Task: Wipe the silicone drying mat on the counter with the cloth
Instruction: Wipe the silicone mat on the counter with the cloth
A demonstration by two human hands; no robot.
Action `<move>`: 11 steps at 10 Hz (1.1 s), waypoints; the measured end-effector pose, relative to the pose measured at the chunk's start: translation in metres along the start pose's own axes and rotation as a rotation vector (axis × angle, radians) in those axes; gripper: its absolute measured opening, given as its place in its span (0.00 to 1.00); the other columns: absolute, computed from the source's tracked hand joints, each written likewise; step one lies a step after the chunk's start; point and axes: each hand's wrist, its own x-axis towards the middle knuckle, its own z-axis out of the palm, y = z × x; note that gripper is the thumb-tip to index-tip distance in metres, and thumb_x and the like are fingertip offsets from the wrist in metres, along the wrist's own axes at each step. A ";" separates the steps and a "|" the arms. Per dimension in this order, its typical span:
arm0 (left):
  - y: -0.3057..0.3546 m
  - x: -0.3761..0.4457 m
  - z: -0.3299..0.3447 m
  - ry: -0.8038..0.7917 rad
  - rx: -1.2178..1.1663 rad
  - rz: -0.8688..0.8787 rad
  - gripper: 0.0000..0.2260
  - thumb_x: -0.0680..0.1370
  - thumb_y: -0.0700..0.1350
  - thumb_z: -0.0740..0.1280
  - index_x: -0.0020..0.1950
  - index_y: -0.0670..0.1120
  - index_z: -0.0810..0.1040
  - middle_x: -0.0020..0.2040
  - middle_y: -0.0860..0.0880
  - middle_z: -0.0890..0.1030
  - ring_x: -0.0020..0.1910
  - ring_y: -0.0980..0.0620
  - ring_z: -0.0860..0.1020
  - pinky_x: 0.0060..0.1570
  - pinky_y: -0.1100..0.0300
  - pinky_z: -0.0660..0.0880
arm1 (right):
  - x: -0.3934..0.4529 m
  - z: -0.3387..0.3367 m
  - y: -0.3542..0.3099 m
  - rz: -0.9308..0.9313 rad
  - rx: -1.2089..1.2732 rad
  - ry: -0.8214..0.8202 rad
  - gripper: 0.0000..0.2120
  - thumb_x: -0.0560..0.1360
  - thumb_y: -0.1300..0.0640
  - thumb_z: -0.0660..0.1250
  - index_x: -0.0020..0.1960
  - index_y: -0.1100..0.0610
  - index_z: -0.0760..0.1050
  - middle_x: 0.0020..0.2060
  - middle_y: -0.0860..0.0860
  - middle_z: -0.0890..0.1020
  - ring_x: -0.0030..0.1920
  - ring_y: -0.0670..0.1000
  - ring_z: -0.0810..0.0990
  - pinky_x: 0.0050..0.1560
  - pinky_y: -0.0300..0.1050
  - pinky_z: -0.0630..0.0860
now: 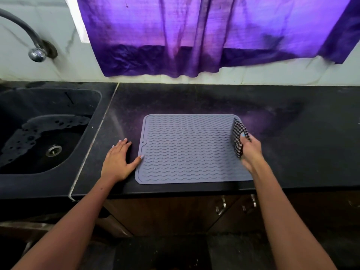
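Observation:
A grey silicone drying mat (187, 149) with wavy ridges lies flat on the black counter (292, 133), near its front edge. My right hand (250, 152) grips a black-and-white checked cloth (239, 135) at the mat's right edge, the cloth standing on edge against the mat. My left hand (119, 160) rests flat on the counter beside the mat's left edge, fingers straight, with the thumb tip touching the mat's rim.
A black sink (44, 133) holding some soapy water sits to the left, with a curved tap (35, 49) on the wall above it. A purple curtain (194, 36) hangs over the back wall. Cupboard handles (222, 207) show below the counter front.

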 end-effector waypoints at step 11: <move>-0.001 0.002 0.002 0.018 0.033 0.032 0.41 0.70 0.71 0.51 0.70 0.42 0.68 0.73 0.43 0.65 0.74 0.46 0.61 0.73 0.48 0.55 | -0.005 -0.046 0.051 -0.316 -1.144 -0.041 0.24 0.77 0.61 0.60 0.73 0.55 0.63 0.75 0.49 0.59 0.76 0.53 0.55 0.72 0.51 0.57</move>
